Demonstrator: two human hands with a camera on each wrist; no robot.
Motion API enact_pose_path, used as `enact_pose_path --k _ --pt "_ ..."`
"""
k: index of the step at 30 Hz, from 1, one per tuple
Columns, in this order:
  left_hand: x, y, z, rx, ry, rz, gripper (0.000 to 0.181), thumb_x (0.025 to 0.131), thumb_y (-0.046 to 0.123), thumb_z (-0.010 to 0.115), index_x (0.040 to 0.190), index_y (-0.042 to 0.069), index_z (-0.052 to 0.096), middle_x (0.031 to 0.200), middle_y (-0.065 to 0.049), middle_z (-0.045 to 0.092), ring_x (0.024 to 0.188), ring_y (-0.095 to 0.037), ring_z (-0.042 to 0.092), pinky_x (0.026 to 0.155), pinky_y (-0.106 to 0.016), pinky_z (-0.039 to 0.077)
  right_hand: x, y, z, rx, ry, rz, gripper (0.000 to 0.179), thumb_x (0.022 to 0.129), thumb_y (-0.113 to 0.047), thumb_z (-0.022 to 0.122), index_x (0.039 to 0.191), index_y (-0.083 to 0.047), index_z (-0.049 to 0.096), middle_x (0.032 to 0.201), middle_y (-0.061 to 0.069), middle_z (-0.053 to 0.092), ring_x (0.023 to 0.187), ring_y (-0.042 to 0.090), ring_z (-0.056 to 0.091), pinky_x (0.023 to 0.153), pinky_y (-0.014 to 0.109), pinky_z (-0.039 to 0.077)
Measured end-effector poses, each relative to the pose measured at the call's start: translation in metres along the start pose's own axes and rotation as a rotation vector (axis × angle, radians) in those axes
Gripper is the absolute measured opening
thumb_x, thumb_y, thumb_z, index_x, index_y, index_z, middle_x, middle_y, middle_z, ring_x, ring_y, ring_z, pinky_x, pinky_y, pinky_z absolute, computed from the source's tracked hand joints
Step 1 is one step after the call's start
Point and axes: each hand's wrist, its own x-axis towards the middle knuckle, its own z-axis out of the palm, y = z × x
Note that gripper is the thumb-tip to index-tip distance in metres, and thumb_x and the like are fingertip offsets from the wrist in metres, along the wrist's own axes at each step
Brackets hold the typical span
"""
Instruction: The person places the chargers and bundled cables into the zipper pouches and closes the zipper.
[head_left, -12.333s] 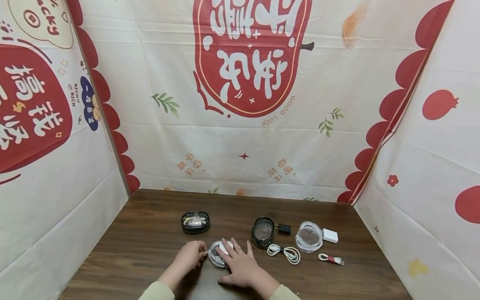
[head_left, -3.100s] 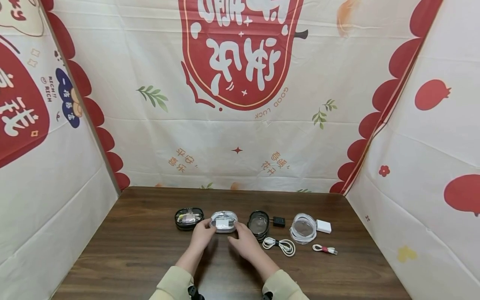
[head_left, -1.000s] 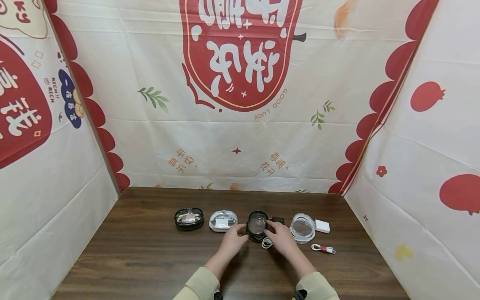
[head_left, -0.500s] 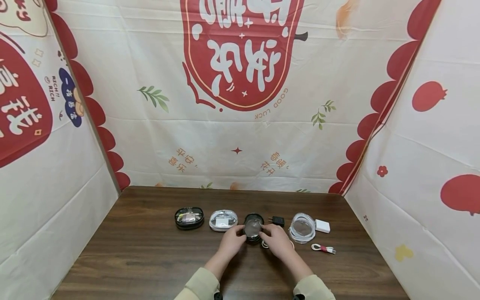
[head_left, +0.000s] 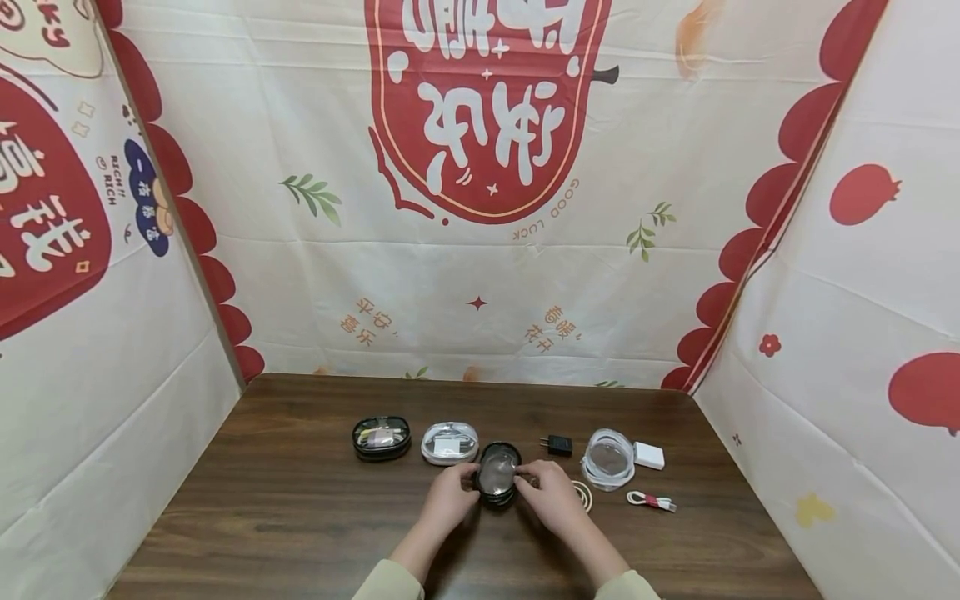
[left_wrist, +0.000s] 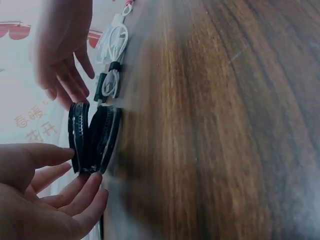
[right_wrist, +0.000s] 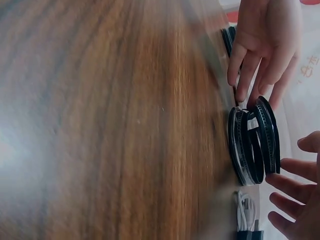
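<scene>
A clear oval zip pouch with black trim (head_left: 498, 473) is between my two hands at the middle of the table. Both wrist views show its zipped lid gaping apart from its base. At its left side, my left hand (head_left: 450, 498) pinches the pouch, thumb at the lid and fingers under the base in the left wrist view. My right hand (head_left: 551, 498) is at the right side; its outstretched fingertips (right_wrist: 274, 179) touch the lid edge. Behind the right hand lies a white coiled cable (head_left: 582, 495), partly hidden. A black plug charger (head_left: 558, 445) sits beyond it.
Left of the held pouch stand a filled black-trimmed pouch (head_left: 382, 438) and a filled white-trimmed pouch (head_left: 450, 443). To the right are another white-trimmed clear pouch (head_left: 608, 459), a white charger (head_left: 648, 456) and a short cable with a red tie (head_left: 651, 501). Fabric walls surround the table (head_left: 300, 517).
Both hands have moved from the white-trimmed pouch to the black-trimmed one. Over the last second that pouch has shifted left and nearer to me, away from the black charger.
</scene>
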Motion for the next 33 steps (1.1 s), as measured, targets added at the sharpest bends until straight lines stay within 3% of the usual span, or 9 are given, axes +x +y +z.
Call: enact_pose_path --k 11,20,26,33 --pt "-0.017 -0.005 -0.025 0.061 -0.099 -0.006 0.041 0.074 -0.008 0.076 0.114 -0.009 0.065 0.106 -0.02 0.068 0.083 -0.026 0.067 0.072 -0.03 0.053 -0.012 -0.017 0.009 0.003 0.002 -0.105 0.018 0.091 -0.02 0.065 0.098 -0.007 0.074 0.095 -0.003 0.068 0.097 0.022 0.059 0.083 0.041 0.048" --pt "-0.029 -0.009 -0.046 0.118 -0.143 -0.033 0.046 0.07 0.004 0.085 0.113 -0.003 0.068 0.107 -0.015 0.069 0.092 -0.025 0.066 0.083 -0.041 0.051 -0.022 -0.035 0.014 0.049 -0.065 -0.11 0.018 0.093 -0.023 0.065 0.1 -0.01 0.074 0.096 -0.006 0.067 0.098 0.021 0.06 0.085 0.044 0.048" --pt "-0.033 -0.013 -0.058 0.177 -0.156 0.026 0.037 0.073 0.007 0.083 0.107 0.0 0.072 0.105 -0.013 0.069 0.093 -0.026 0.065 0.083 -0.042 0.052 -0.026 -0.045 0.017 0.069 -0.079 -0.132 0.018 0.093 -0.024 0.065 0.1 -0.011 0.075 0.096 -0.007 0.067 0.097 0.019 0.059 0.085 0.042 0.048" --pt "-0.037 -0.016 -0.064 0.353 -0.157 0.159 0.028 0.078 0.018 0.08 0.104 0.007 0.075 0.11 -0.016 0.067 0.099 -0.031 0.063 0.087 -0.045 0.05 -0.028 -0.047 0.021 0.07 -0.076 -0.157 0.018 0.093 -0.026 0.065 0.098 -0.011 0.075 0.095 -0.007 0.068 0.095 0.017 0.059 0.083 0.04 0.048"
